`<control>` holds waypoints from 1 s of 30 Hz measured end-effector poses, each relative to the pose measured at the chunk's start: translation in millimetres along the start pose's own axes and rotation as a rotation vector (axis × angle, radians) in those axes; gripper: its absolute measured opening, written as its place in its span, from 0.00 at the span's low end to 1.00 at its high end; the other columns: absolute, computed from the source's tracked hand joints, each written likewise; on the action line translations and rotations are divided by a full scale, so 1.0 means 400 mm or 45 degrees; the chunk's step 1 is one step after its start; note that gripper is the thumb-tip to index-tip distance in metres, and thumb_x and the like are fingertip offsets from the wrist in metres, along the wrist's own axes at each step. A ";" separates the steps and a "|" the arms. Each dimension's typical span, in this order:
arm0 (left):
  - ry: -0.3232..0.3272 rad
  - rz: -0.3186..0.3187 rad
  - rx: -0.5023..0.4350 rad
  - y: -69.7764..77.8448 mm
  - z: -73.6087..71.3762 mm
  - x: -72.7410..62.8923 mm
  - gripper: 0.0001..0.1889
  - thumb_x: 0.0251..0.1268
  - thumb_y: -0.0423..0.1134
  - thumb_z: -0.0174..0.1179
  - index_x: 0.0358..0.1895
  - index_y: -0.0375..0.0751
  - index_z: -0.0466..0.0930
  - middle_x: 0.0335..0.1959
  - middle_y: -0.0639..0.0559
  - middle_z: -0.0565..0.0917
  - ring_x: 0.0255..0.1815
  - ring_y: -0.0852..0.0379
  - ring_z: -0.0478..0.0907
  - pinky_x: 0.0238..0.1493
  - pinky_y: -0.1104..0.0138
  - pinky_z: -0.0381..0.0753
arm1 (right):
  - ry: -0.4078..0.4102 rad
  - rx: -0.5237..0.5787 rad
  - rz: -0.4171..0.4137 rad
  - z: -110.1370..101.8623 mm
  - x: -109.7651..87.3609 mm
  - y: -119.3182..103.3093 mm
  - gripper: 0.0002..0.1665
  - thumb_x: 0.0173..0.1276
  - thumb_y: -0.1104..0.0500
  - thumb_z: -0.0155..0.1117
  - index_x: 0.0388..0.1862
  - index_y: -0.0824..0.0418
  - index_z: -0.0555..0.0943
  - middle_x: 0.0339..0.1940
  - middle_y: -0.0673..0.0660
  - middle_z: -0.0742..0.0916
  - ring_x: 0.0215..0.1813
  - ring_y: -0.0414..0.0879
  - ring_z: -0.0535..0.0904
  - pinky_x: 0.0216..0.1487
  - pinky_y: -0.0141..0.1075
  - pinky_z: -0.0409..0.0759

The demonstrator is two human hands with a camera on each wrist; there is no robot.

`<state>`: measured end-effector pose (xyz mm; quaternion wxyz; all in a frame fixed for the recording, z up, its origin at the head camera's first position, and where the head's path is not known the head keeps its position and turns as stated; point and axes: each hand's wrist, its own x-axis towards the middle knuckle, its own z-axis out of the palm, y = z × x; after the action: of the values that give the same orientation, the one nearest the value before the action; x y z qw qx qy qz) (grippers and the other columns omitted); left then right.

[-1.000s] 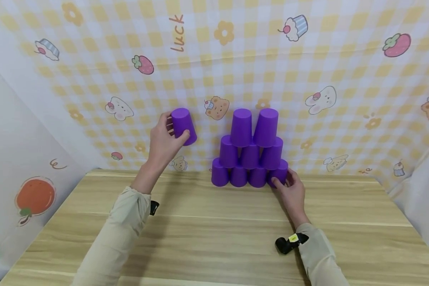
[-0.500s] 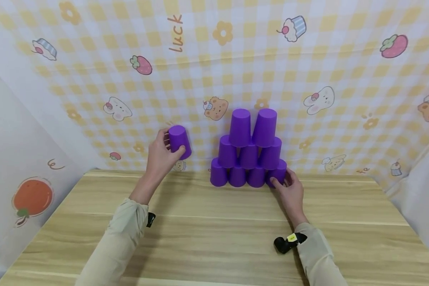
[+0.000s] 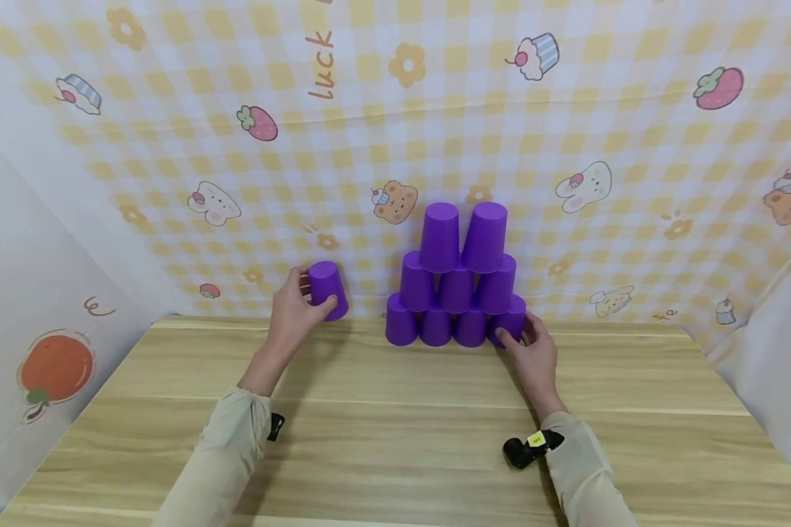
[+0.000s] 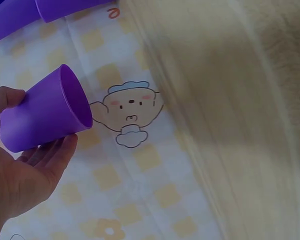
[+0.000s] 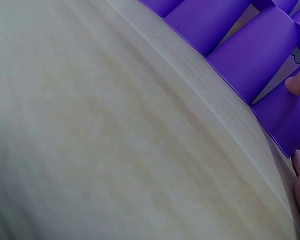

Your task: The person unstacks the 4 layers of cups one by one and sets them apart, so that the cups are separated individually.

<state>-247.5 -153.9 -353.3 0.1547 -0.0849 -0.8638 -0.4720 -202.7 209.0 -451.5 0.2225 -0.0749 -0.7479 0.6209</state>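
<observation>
My left hand (image 3: 294,313) holds a purple cup (image 3: 327,291) upside down, left of the stack and a little above the table's back edge. In the left wrist view, the thumb and fingers grip this cup (image 4: 45,112) from both sides, its mouth facing the table. Upside-down purple cups form a stack of three rows, two of them in the top row (image 3: 440,238). At the bottom row's right end, my right hand (image 3: 534,359) grips the last cup (image 3: 509,316) between thumb and fingers. The right wrist view shows only part of that hand beside the cup (image 5: 285,112).
The wooden table (image 3: 395,439) runs up to a yellow-and-white checked cloth (image 3: 343,161) hung behind the stack. White printed cloth (image 3: 46,241) closes off the left side. Each sleeve carries a black wrist camera, the right one (image 3: 530,448) plainly visible.
The left hand has come down with its cup, from the height of the top row toward the table, drifting slightly left. The right hand and the stack stay in place.
</observation>
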 end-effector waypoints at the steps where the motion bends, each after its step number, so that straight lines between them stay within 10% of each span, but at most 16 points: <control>1: -0.007 -0.006 0.004 -0.005 0.000 -0.002 0.32 0.50 0.32 0.66 0.58 0.27 0.63 0.51 0.29 0.75 0.51 0.38 0.74 0.50 0.53 0.78 | -0.002 -0.002 0.001 0.000 0.000 0.000 0.34 0.58 0.64 0.68 0.63 0.68 0.69 0.58 0.65 0.77 0.60 0.52 0.72 0.63 0.39 0.68; 30: -0.127 -0.106 0.023 -0.103 0.033 -0.024 0.31 0.51 0.28 0.66 0.56 0.25 0.59 0.53 0.27 0.72 0.54 0.35 0.71 0.53 0.52 0.75 | -0.008 0.025 -0.004 0.000 0.001 0.002 0.34 0.58 0.64 0.68 0.63 0.67 0.68 0.57 0.64 0.77 0.59 0.52 0.72 0.63 0.39 0.68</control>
<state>-252.9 -165.2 -395.9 0.0925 -0.0710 -0.8774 -0.4654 -203.1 209.4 -452.1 0.2217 -0.0696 -0.7427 0.6280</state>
